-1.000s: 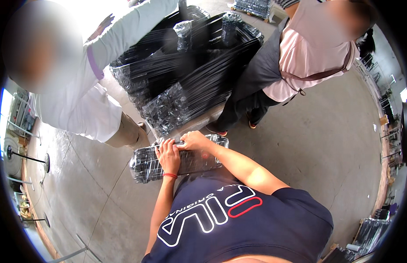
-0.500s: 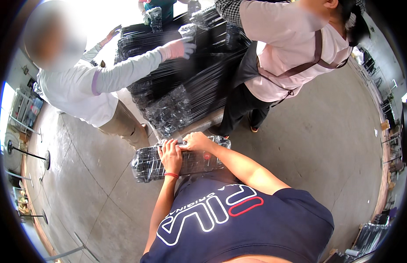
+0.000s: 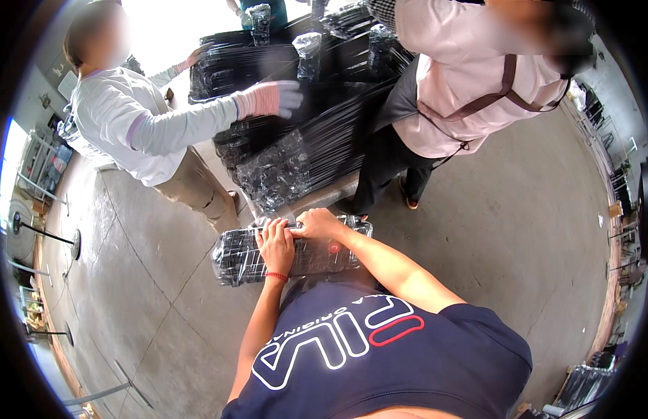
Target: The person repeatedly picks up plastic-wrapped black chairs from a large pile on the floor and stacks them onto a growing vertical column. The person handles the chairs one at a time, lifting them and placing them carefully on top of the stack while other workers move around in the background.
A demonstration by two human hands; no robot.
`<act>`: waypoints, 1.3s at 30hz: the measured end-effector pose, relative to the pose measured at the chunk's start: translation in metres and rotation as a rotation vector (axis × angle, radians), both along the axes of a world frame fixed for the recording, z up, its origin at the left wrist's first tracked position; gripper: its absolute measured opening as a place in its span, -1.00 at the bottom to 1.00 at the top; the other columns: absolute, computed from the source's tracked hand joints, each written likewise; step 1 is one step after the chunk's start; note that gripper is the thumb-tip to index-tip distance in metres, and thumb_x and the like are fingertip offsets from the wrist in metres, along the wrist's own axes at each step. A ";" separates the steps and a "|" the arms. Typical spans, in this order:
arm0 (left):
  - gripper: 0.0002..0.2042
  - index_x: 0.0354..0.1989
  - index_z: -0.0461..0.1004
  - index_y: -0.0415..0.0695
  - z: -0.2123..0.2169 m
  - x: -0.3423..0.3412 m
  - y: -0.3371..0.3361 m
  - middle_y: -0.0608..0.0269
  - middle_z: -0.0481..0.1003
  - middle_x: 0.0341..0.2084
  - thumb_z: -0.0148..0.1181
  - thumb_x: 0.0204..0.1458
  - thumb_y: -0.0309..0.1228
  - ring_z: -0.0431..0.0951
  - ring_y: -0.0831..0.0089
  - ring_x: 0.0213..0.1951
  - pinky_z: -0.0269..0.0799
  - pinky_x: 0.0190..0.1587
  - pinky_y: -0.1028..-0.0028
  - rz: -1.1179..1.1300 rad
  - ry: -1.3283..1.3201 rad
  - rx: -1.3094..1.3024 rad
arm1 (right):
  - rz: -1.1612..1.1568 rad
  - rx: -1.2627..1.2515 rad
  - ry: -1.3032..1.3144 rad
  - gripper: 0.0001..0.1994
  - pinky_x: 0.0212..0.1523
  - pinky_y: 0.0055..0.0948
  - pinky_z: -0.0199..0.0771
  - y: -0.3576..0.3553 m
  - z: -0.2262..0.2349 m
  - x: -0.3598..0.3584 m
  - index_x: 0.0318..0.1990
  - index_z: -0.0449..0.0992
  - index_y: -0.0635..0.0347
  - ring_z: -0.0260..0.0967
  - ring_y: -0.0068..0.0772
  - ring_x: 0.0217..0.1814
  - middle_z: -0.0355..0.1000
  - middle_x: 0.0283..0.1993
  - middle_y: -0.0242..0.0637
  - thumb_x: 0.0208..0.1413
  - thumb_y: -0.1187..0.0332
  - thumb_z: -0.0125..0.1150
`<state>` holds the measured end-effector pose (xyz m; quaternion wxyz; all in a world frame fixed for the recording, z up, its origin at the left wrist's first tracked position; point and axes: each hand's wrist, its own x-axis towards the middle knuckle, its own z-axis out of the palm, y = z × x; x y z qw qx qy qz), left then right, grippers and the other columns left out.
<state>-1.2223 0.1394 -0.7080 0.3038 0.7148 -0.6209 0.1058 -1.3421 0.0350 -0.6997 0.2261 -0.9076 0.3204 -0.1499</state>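
So the person has a long black bundle in clear wrap right in front of their waist, lying crosswise between them and the near corner of the big film-wrapped stack. Can't tell what carries the bundle from below, because the body and right forearm cover part of it.

The left hand lies palm down on top, open, fingers together and reaching toward the bundle's far long edge. The right hand is curled closed at that same edge, next to the left fingers, and seems to have a grip on it (whether it's the wrap or something hard underneath, no clue from here). There's a red round spot on the wrap, near the right forearm.

Handling-wise, my guess is stiff and fairly heavy, with a slick, crinkly skin that could slide under bare fingers. Loose film probably tears or stretches, so it's better to take the solid body by both long edges, or one hand near each end, than to trust the plastic.

Beyond it, a co-worker in a white top stretches a gloved hand over the stack's left side, and another in a pink top stands by its right edge.
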 end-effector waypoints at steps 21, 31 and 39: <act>-0.76 -0.17 0.37 -0.06 0.007 -0.001 0.003 0.30 0.35 -0.13 -0.15 0.02 -0.32 0.18 0.33 0.08 -0.17 0.17 0.16 -0.005 0.017 0.025 | 0.005 0.039 0.075 -0.31 -0.17 -0.22 0.37 0.003 0.009 0.000 -0.37 0.51 0.24 0.39 -0.04 -0.22 0.43 -0.34 0.00 -0.20 -0.32 -0.10; -0.77 -0.17 0.37 -0.04 0.012 -0.002 0.005 0.32 0.35 -0.12 -0.16 0.03 -0.35 0.19 0.34 0.07 -0.16 0.17 0.22 0.006 0.015 0.015 | -0.004 0.053 0.053 -0.30 -0.18 -0.20 0.36 0.004 0.012 -0.001 -0.39 0.51 0.27 0.38 0.00 -0.23 0.42 -0.37 0.07 -0.21 -0.32 -0.08; -0.78 -0.19 0.37 -0.05 0.013 -0.003 0.008 0.31 0.36 -0.12 -0.16 0.03 -0.35 0.21 0.34 0.06 -0.14 0.16 0.21 0.008 0.001 0.005 | -0.013 -0.028 0.010 -0.40 -0.32 -0.22 0.38 0.007 0.008 -0.001 -0.46 0.49 0.28 0.39 -0.03 -0.34 0.43 -0.43 -0.03 -0.19 -0.22 0.00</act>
